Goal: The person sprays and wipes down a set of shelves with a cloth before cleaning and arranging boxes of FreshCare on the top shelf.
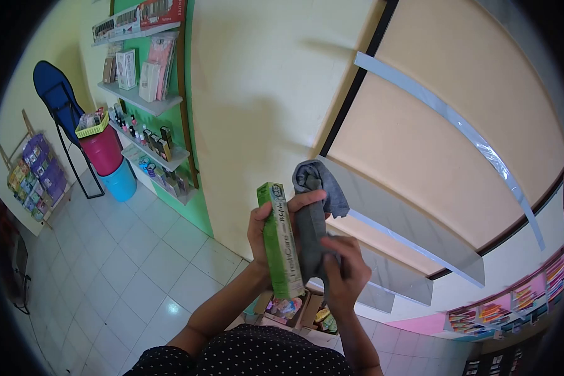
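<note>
A long green and white box (281,244) with "FreshCare" printed on it stands nearly upright in my left hand (260,232). The thumb lies along its left side, and a finger reaches behind it to the right. A grey cloth (310,235), rolled at its upper end, hangs just right of the box, against the fingers of my left hand. Around the lower part of the cloth my right hand (346,269) is closed, with its thumb and fingers pinching the fabric.
Empty-looking wall shelves (445,250) slope across the right. Packaged goods stand on shelves (141,97) at upper left. Below them are a red bin (101,152) and a blue bin (119,182). Cardboard boxes (307,316) with packets sit below my hands, near the tiled floor (138,250).
</note>
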Tool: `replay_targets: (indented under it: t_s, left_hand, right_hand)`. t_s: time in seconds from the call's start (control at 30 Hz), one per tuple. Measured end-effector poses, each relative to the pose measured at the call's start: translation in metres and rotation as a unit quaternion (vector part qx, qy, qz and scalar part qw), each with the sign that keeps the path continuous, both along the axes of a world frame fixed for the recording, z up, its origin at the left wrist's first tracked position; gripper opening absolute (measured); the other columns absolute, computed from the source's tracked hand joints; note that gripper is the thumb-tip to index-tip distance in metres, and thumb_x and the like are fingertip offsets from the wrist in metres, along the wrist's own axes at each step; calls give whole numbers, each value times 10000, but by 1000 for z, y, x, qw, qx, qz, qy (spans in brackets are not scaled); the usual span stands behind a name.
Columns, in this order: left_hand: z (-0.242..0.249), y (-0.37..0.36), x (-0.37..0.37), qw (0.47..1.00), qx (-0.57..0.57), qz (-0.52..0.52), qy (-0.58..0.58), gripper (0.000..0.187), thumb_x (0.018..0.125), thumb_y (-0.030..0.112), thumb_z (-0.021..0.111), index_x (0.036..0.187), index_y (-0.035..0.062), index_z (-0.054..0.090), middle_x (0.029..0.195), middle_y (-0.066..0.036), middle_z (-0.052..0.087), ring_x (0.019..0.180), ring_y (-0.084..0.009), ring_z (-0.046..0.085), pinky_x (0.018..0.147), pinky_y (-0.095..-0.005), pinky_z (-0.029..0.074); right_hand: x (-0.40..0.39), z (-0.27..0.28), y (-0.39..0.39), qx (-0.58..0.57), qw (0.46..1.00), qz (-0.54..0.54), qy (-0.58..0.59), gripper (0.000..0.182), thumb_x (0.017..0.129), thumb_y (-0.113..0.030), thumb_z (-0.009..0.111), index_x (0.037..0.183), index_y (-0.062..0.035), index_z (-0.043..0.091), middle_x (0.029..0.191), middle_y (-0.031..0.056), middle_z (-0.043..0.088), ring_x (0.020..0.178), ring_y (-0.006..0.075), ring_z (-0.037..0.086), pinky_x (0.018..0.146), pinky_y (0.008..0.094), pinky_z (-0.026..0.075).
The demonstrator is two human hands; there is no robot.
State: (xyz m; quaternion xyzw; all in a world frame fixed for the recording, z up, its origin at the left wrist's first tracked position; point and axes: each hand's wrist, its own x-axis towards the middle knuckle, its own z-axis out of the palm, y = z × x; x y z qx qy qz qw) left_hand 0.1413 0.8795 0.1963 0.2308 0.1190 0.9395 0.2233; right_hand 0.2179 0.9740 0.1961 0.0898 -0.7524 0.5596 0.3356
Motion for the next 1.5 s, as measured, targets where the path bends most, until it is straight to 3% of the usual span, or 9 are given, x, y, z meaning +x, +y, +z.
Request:
replay_targets:
  t_s: [0.3, 0.37, 0.5, 0.57, 0.63, 0.77, 1.03, 1.3, 1.5]
  left_hand:
    - [-9, 11, -10, 999, 4, -53, 3, 606, 804, 474, 267, 987, -32, 546, 942, -195, 550, 692, -167, 562, 590, -235, 476]
    - [-4, 11, -11, 999, -28, -46, 12, 607, 823, 489, 237, 1009, 7, 555, 1206, -195, 365, 765, -211, 502, 613, -275, 440]
    - [30, 25, 11, 936, -273, 214, -56, 470, 805, 430, 429, 909, -14, 545, 672, -54, 528, 561, -87, 475, 502, -206, 399]
    - [35, 22, 15, 934, -291, 200, -49, 385, 807, 369, 483, 883, -6, 535, 691, -36, 527, 573, -77, 475, 508, -208, 400]
    - [33, 21, 13, 966, -206, 157, 18, 391, 830, 360, 453, 930, -13, 517, 743, -39, 528, 614, -81, 490, 534, -221, 417]
    - [29, 17, 18, 975, -200, 96, 10, 454, 875, 388, 319, 1019, -9, 485, 866, -68, 526, 796, -100, 513, 711, -255, 422]
    - [23, 12, 15, 937, -300, 173, 53, 265, 786, 222, 577, 897, -10, 514, 792, -47, 542, 673, -88, 525, 607, -243, 456]
    - [18, 11, 11, 942, -299, 138, 58, 277, 714, 220, 665, 814, -14, 556, 705, -34, 558, 638, -70, 508, 527, -189, 412]
    - [17, 18, 13, 926, -303, 215, 76, 294, 732, 224, 646, 873, -18, 554, 687, -27, 557, 567, -59, 493, 486, -181, 397]
  right_hand:
    - [18, 5, 8, 63, 994, 67, -56, 198, 713, 40, 510, 879, -16, 603, 902, 138, 520, 764, 204, 517, 658, 271, 424]
    - [19, 13, 17, 138, 990, -16, -2, 181, 703, -39, 562, 878, -15, 599, 969, 156, 482, 860, 224, 498, 693, 296, 420]
    - [27, 33, -4, 197, 977, -68, -45, 459, 616, -146, 707, 1017, -13, 530, 987, 145, 453, 907, 237, 484, 709, 322, 430]
    - [19, 26, 3, 187, 978, -76, -52, 483, 642, -128, 703, 1061, -9, 495, 964, 125, 495, 869, 203, 511, 706, 311, 440]
    - [13, 21, 15, -123, 983, 29, -131, 363, 716, -69, 637, 1043, 8, 498, 922, 97, 546, 826, 155, 532, 705, 286, 445]
    - [13, 20, 28, -237, 954, 131, -132, 272, 787, -69, 557, 1035, 25, 495, 916, 101, 578, 837, 122, 532, 749, 262, 421]
    - [13, 27, 28, -210, 946, 193, -157, 336, 789, -135, 559, 1070, 23, 464, 979, 127, 543, 867, 185, 558, 699, 302, 486]
    - [9, 15, 40, -410, 812, 361, -205, 475, 821, -277, 499, 1143, 48, 369, 973, 167, 527, 850, 244, 570, 668, 333, 510]
    - [9, 26, 29, -210, 941, 183, -194, 459, 836, -346, 445, 1107, 19, 374, 845, 155, 539, 782, 222, 562, 626, 352, 494]
